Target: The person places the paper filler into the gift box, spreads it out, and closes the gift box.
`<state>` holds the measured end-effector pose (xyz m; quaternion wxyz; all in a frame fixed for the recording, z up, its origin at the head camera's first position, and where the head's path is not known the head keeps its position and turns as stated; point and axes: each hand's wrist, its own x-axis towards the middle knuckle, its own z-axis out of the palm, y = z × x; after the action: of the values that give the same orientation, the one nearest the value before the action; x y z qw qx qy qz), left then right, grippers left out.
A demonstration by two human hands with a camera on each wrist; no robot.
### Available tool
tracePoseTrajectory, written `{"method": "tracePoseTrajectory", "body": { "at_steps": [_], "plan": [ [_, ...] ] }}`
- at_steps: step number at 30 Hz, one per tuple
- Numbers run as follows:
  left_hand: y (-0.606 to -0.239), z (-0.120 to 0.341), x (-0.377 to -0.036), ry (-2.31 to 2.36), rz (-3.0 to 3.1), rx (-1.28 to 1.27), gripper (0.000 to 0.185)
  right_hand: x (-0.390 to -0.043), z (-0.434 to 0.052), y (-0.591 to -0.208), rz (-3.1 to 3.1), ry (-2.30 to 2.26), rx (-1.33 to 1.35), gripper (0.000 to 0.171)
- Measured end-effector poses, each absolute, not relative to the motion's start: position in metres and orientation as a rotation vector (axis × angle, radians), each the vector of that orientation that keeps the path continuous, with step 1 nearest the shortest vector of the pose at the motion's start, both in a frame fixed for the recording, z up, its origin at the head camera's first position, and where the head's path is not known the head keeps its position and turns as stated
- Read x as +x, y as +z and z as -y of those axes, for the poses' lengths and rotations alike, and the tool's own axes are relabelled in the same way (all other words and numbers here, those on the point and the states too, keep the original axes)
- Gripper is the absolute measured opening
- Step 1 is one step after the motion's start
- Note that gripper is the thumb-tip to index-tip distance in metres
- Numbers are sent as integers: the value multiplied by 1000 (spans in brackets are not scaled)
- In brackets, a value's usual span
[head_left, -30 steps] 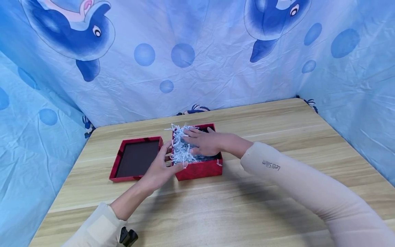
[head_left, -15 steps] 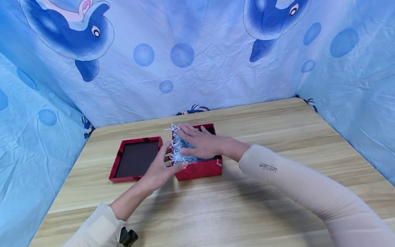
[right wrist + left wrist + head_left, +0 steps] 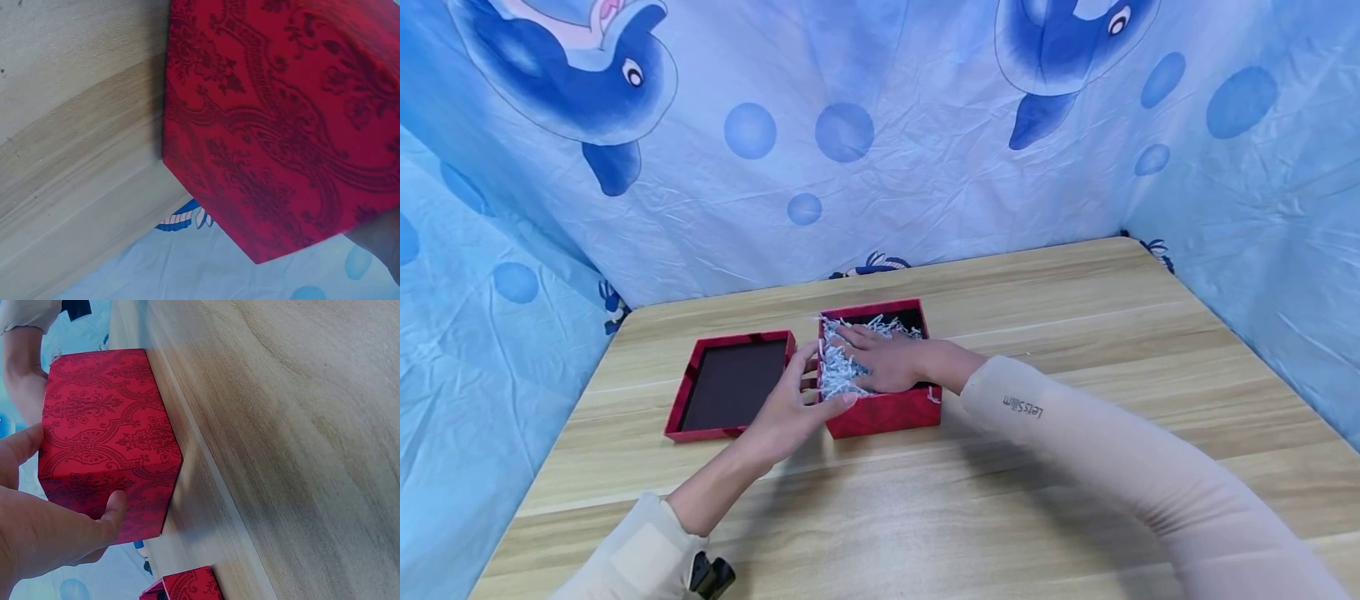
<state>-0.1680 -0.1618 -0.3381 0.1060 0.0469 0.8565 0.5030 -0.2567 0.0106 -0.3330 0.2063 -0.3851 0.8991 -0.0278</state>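
A red patterned box (image 3: 886, 415) stands uncovered on the table, with white crinkled paper shreds (image 3: 839, 373) inside, mostly to its left. My left hand (image 3: 790, 410) holds the box at its near left corner, thumb at the front rim and fingers along the left side. In the left wrist view a fingertip of the left hand (image 3: 56, 531) touches the patterned side wall. Fingers spread, my right hand (image 3: 891, 360) presses down on the shreds inside the box. The right wrist view shows only the box's outer wall (image 3: 269, 125); the right hand's fingers are hidden there.
A shallow red lid (image 3: 737, 387) with a dark inside lies left of the box, close by my left hand. The wooden table (image 3: 1000, 500) reaches back to a blue dolphin-print curtain (image 3: 925, 192), which also hangs along both sides.
My right hand lifts slightly to the far left, then drops lower into the box. The shreds now lie flatter and spread further right along the back. The left hand stays put.
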Motion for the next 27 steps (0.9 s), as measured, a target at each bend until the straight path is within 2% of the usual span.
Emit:
{"method": "tracePoseTrajectory", "body": {
  "at_steps": [13, 27],
  "plan": [
    [-339, 161, -168, 1477, -2538, 120, 85, -265, -6, -346, -2412, 76, -1053, 61],
    [-339, 161, -167, 1481, -2524, 128, 85, -253, -25, -310, -2506, -96, -1058, 70]
  ]
}}
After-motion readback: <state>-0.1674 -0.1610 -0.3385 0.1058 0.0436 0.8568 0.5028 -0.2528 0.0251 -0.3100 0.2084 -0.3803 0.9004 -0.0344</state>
